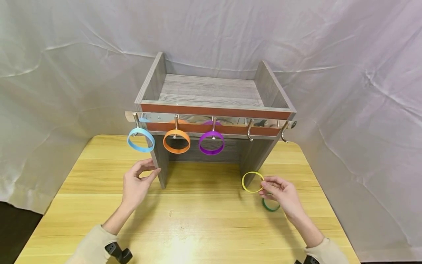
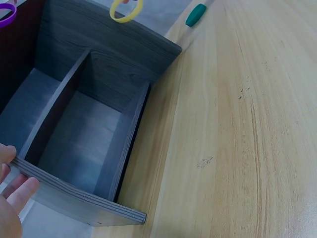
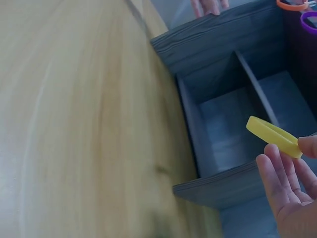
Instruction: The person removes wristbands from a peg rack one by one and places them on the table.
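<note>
My left hand [image 1: 136, 185] grips the front edge of the grey wooden shelf's left side panel [image 1: 160, 163], thumb on one side and fingers on the other. In my right hand [image 1: 284, 196], thumb and fingers pinch a yellow ring [image 3: 270, 133] by one side, in front of the shelf's right side panel. A green ring [image 1: 271, 210] lies on the table below that hand, partly covered by it. From the shelf's hook rail [image 1: 194, 118] hang a light blue ring [image 1: 140, 149], an orange ring [image 1: 171, 150] and a purple ring [image 1: 211, 151], each on its own hook.
Two bare metal hooks, an inner one [image 1: 250, 130] and an outer one [image 1: 283, 132], stick out at the rail's right end. The shelf stands at the back of a wooden table [image 1: 197, 220]. Grey cloth [image 1: 211, 33] hangs behind and at both sides.
</note>
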`<state>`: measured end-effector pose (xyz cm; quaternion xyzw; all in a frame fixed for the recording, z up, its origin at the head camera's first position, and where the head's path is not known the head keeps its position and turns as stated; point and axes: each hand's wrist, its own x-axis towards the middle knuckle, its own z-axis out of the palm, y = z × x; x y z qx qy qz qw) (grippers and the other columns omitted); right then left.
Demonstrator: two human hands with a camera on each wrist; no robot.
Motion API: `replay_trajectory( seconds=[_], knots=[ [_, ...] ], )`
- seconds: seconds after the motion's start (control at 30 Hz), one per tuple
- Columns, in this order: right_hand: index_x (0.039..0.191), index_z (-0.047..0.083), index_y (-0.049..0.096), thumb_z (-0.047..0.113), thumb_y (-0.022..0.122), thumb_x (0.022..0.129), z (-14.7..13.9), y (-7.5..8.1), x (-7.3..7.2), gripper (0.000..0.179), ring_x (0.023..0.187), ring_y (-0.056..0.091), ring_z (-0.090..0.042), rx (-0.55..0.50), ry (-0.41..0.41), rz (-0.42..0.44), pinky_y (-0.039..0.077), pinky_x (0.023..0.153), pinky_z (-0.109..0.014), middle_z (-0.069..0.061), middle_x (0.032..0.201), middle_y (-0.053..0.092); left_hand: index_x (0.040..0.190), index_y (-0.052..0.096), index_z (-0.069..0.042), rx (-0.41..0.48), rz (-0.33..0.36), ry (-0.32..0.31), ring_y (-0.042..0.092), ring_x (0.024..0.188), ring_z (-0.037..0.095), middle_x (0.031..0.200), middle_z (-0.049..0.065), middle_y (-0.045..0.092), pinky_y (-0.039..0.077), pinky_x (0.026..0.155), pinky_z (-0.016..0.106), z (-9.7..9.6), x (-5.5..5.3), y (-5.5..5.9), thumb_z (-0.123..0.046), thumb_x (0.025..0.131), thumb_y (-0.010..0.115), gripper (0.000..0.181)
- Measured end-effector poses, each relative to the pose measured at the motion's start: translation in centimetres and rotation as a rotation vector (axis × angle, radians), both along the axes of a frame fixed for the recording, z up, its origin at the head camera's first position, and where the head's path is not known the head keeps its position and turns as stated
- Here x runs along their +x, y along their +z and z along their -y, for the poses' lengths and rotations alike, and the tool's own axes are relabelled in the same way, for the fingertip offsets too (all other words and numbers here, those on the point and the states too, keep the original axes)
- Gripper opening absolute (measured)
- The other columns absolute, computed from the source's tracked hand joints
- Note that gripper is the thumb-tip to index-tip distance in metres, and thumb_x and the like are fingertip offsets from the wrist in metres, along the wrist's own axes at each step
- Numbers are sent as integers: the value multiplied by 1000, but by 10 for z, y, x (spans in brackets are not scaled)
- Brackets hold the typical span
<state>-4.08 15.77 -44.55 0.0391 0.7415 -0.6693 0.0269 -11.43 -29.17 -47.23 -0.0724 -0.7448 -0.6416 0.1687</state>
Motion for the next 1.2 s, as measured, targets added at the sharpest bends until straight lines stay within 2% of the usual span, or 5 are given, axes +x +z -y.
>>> replay_trajectory(
  seconds=[0.3,0.47,0.6,0.87,1.2],
  knots=[
    [127,-13,59,13,70,103,0,-18,2,37,84,79,-15,83,7,106,70,83,-37,6,92,78,120,72,5,-3,-4,0,70,91,-11,100,-27,70,64,73,12,1,0,-1,11,89,77,32],
    [132,-20,52,12,70,103,0,-26,5,47,83,79,-15,93,28,143,70,81,-33,7,92,78,119,72,5,-4,-10,1,70,91,-11,101,-26,69,63,73,11,1,0,-1,11,89,77,31],
    [134,-22,50,11,69,102,0,-32,9,49,82,78,-12,90,43,170,69,81,-29,3,94,78,119,72,5,-6,-11,2,70,92,-11,101,-26,69,63,73,11,1,0,-1,11,89,77,31],
    [134,-19,52,11,70,101,-5,-43,13,48,82,78,-14,120,22,219,70,79,-30,-13,100,78,119,72,5,0,-12,-1,70,91,-10,100,-26,69,63,73,11,0,0,0,11,89,77,31],
    [136,-20,49,12,70,102,-4,-53,15,51,80,78,-12,72,66,243,69,80,-29,-7,97,79,119,72,4,0,-18,-2,70,91,-10,99,-27,70,64,73,12,0,0,-1,11,89,77,31]
  ],
)
